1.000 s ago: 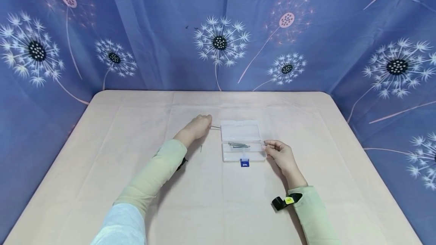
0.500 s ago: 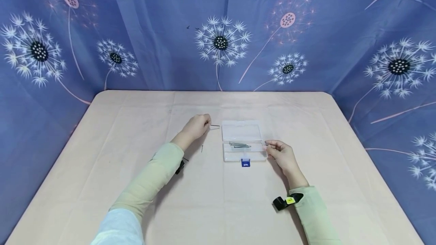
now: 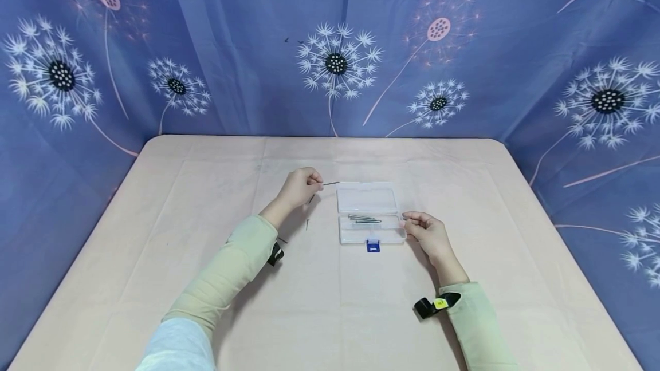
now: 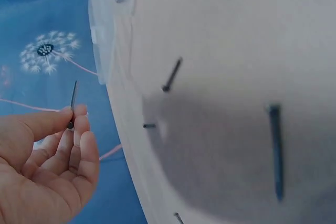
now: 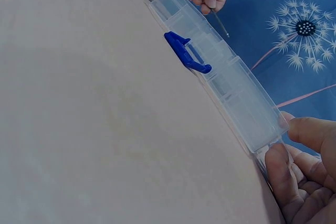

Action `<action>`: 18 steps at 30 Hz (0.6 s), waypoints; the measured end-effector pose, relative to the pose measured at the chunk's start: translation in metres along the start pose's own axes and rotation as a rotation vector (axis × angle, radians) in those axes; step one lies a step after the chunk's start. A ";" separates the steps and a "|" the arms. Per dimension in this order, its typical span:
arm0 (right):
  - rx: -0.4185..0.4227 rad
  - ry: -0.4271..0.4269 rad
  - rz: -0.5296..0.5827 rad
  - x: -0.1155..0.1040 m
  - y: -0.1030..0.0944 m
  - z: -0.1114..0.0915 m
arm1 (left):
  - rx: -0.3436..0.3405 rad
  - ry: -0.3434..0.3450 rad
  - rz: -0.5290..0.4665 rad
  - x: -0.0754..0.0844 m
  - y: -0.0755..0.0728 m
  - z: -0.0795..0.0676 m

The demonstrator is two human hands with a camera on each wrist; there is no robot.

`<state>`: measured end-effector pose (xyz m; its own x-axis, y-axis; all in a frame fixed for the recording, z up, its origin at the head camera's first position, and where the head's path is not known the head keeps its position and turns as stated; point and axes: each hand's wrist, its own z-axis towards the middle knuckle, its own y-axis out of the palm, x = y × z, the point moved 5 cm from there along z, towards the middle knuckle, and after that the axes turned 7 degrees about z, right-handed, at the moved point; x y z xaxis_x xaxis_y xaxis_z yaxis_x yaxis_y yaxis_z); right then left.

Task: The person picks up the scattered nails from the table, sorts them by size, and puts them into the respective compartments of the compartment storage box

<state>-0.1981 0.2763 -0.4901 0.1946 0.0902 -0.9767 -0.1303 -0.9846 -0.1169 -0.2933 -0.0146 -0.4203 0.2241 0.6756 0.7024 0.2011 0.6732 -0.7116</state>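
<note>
The left wrist view's bottom edge cuts off one nail (image 4: 179, 218).

no words, brands or numbers can be read. the one label that shows is a small yellow sticker (image 3: 440, 303), seen in the head view on the black wrist camera (image 3: 424, 308) worn at the person's right wrist, on the part between the camera's rounded end and the cuff of the pale green sleeve (image 3: 471, 319). the sticker carries a darker mark near its middle, too small and blurred to make out as a letter, a number or a sign.
</note>
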 end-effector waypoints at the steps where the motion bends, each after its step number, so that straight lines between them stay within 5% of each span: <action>1: 0.001 0.000 -0.001 0.000 0.000 0.000 | 0.000 0.000 -0.011 0.002 0.000 0.000; 18: 0.012 0.003 0.015 -0.002 0.001 0.000 | -0.118 0.064 -0.093 0.033 0.032 -0.002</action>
<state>-0.1987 0.2750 -0.4886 0.1950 0.0746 -0.9780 -0.1449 -0.9840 -0.1040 -0.2775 0.0284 -0.4195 0.2583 0.5889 0.7658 0.3340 0.6894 -0.6428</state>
